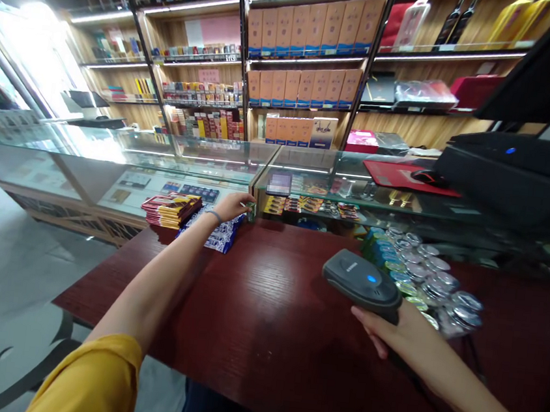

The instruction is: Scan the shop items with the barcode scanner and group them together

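Note:
My right hand [392, 328] is wrapped round the handle of a dark grey barcode scanner [358, 280], held above the table with a blue light on its top. Stretched out to the far edge, my left hand [232, 207] has its fingers closed on a small green packet [251, 213], too small to make out further. Beneath that wrist lie blue-and-white packets [223, 234]. Just left of them is a stack of red-and-yellow packets [170, 209]. Several clear containers with silvery lids [428, 271] stand close beyond the scanner.
A dark red wooden table [253, 322] lies before me, with a glass display counter [201, 159] along its far side. At the right are a black monitor base [519, 173] and a red mat [400, 177] with a mouse. A grey chair [8, 355] stands lower left.

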The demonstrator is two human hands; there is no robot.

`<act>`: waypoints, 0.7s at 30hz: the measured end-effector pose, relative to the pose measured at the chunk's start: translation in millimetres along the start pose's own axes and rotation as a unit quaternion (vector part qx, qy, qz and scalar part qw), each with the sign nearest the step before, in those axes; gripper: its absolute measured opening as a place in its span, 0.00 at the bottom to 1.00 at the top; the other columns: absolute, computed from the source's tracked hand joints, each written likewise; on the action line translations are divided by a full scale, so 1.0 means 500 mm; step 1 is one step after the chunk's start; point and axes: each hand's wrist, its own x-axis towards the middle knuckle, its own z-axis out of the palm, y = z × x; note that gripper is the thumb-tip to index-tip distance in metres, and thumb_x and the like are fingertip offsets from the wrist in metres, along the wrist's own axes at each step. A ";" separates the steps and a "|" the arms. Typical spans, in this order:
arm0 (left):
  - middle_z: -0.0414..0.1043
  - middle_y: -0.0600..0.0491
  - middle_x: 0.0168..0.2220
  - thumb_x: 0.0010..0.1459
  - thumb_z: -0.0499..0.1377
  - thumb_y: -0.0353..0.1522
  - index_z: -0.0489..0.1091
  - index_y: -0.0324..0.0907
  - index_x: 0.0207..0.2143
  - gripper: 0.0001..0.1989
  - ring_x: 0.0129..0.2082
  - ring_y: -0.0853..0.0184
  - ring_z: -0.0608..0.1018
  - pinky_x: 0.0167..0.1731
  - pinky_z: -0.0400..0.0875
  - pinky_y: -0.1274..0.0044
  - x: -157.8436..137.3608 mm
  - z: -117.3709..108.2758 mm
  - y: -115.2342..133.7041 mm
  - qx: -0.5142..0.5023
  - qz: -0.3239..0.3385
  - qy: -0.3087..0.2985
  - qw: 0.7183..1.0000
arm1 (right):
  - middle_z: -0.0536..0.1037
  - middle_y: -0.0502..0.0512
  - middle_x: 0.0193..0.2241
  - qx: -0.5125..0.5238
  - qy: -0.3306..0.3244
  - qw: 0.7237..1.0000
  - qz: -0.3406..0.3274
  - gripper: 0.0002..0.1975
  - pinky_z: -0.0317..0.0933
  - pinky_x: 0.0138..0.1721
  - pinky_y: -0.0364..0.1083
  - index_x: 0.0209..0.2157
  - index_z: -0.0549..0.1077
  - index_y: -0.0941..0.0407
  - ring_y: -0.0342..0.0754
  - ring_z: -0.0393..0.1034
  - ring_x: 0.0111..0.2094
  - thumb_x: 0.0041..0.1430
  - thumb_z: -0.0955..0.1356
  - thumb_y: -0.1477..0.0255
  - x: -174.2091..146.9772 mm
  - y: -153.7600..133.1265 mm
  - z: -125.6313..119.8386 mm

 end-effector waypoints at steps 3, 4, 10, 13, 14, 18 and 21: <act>0.79 0.49 0.42 0.54 0.61 0.35 0.74 0.44 0.47 0.17 0.40 0.60 0.79 0.44 0.73 0.70 -0.003 0.006 -0.008 -0.003 0.000 -0.002 1.000 | 0.67 0.47 0.10 -0.004 -0.003 1.000 -0.005 0.21 0.59 0.26 0.46 0.20 0.62 0.51 0.46 0.62 0.16 0.56 0.69 0.54 -0.001 0.000 -0.002; 0.78 0.50 0.42 0.54 0.60 0.35 0.74 0.44 0.48 0.18 0.40 0.61 0.79 0.44 0.73 0.70 -0.004 0.007 -0.009 -0.005 0.000 -0.003 1.000 | 0.67 0.47 0.10 -0.007 -0.002 1.000 -0.004 0.21 0.59 0.26 0.46 0.19 0.62 0.51 0.46 0.62 0.16 0.57 0.69 0.54 -0.001 -0.001 -0.002; 0.77 0.50 0.40 0.54 0.61 0.37 0.71 0.44 0.51 0.21 0.39 0.62 0.78 0.43 0.72 0.71 -0.005 0.009 -0.015 -0.024 -0.004 -0.002 1.000 | 0.66 0.47 0.10 -0.011 0.014 1.000 -0.007 0.20 0.59 0.26 0.46 0.20 0.63 0.51 0.45 0.62 0.16 0.57 0.69 0.54 -0.004 -0.006 -0.002; 0.77 0.50 0.39 0.53 0.62 0.36 0.70 0.43 0.52 0.23 0.39 0.63 0.78 0.43 0.73 0.70 -0.007 0.009 -0.014 -0.030 -0.009 -0.005 1.000 | 0.67 0.47 0.10 -0.019 0.007 1.000 -0.009 0.20 0.59 0.26 0.46 0.21 0.63 0.51 0.45 0.62 0.16 0.58 0.68 0.54 -0.001 -0.002 -0.003; 0.77 0.50 0.39 0.53 0.62 0.36 0.70 0.43 0.53 0.23 0.39 0.62 0.79 0.44 0.73 0.70 -0.007 0.008 -0.013 -0.034 -0.009 -0.006 0.999 | 0.67 0.47 0.10 -0.021 0.003 1.000 -0.008 0.20 0.59 0.26 0.46 0.21 0.63 0.51 0.46 0.62 0.16 0.58 0.68 0.54 0.000 0.000 -0.004; 0.77 0.48 0.44 0.53 0.62 0.36 0.69 0.45 0.54 0.25 0.47 0.59 0.78 0.48 0.73 0.67 -0.010 0.005 -0.006 -0.052 -0.013 -0.008 0.999 | 0.67 0.47 0.10 -0.020 -0.005 1.000 -0.009 0.20 0.60 0.27 0.47 0.22 0.64 0.51 0.46 0.63 0.16 0.57 0.68 0.53 0.002 0.002 -0.007; 0.77 0.48 0.48 0.52 0.63 0.35 0.68 0.46 0.55 0.26 0.49 0.58 0.78 0.50 0.73 0.66 -0.013 -0.002 0.002 -0.063 -0.012 -0.007 0.998 | 0.67 0.46 0.11 -0.012 0.006 1.000 -0.015 0.18 0.60 0.28 0.46 0.24 0.65 0.52 0.45 0.63 0.17 0.58 0.68 0.54 -0.002 -0.005 -0.010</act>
